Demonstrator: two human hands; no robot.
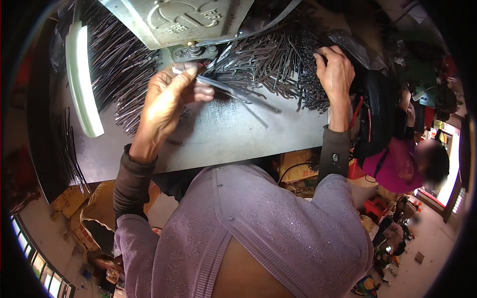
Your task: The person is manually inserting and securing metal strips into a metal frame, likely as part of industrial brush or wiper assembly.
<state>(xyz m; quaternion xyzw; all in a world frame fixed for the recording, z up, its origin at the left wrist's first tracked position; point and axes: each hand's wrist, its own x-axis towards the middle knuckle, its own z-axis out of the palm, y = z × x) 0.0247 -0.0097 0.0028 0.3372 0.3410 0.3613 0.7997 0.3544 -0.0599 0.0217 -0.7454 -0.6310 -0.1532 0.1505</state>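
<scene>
My left hand (175,92) is closed in a pinch around a long, slim, shiny metal strip (253,102), which slants down to the right above the metal table (223,134). My right hand (336,69) rests with bent fingers at the right end of a heap of thin dark metal rods (276,54). Its fingertips touch the bundled rod ends (313,87); whether one is pinched there is hidden. Just beyond my left hand, a small metal fixture with a bolt (194,51) sits under the machine's pale cast plate (191,20).
More dark rods (119,64) lie fanned out on the left, with a small bunch (72,149) at the table's left edge. A lit lamp tube (83,82) hangs over them. Clear plastic bag (360,49) lies back right. A person in magenta (397,164) sits to the right.
</scene>
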